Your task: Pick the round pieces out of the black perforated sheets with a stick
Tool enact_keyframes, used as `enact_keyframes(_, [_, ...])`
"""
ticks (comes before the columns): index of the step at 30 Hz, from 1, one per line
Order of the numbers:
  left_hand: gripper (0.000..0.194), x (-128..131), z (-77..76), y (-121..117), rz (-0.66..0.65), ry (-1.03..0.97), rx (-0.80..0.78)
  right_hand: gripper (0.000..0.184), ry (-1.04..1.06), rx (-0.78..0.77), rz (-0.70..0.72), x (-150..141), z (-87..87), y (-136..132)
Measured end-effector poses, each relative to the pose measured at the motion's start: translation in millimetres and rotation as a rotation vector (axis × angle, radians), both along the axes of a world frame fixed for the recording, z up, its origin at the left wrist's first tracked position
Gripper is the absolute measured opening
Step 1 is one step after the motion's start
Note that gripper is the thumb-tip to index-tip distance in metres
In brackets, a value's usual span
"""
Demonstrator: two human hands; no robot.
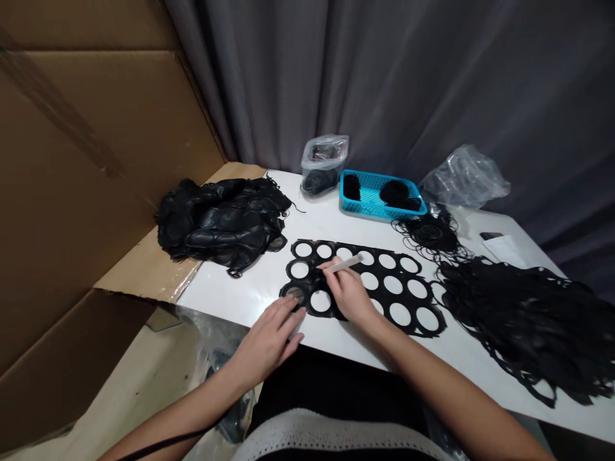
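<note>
A black sheet with rows of round holes [379,276] lies flat on the white table [230,285], its cut-out rings joined together. My right hand [348,294] is shut on a pale slender stick [344,263], whose tip is hidden by my fingers or close against the sheet. My left hand [269,339] rests with its fingertips on the sheet's lower left edge, next to a ring with a dark, glossy centre [294,294]. Nothing shows in that hand.
A heap of black cut sheets [523,320] covers the table's right side, and a soft black pile [221,221] lies at the left. Behind stand a blue basket [382,195], a zip bag [324,163], a clear bag [464,176] and a tangle of thin black rings [430,234].
</note>
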State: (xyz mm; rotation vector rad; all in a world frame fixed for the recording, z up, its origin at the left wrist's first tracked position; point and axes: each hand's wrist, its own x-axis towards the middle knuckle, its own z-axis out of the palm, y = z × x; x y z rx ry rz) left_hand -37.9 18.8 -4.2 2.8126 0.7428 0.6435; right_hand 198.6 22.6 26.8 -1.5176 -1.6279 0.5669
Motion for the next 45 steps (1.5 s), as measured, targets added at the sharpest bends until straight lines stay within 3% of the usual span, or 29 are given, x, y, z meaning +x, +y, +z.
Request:
enact_keyframes(5, [0.031,-15.1,-0.9,2.0,0.078,-0.009,0.09,0.017,-0.019,-0.013,0.288,-37.0,-9.8,-2.6])
enact_keyframes(8, [0.03,-18.0,0.1,1.3,0.054,0.0,0.119,0.013,-0.043,-0.042,0.349,-41.3,-14.1,-5.1])
enact_keyframes(26, [0.028,-14.2,3.4,10.7,-0.013,0.014,0.032,0.012,0.042,-0.133,0.286,-41.1,-12.9,-6.6])
enact_keyframes(45, [0.027,-15.0,0.2,10.5,-0.005,-0.002,0.062,0.015,-0.049,-0.106,0.313,-46.2,-9.0,-7.5])
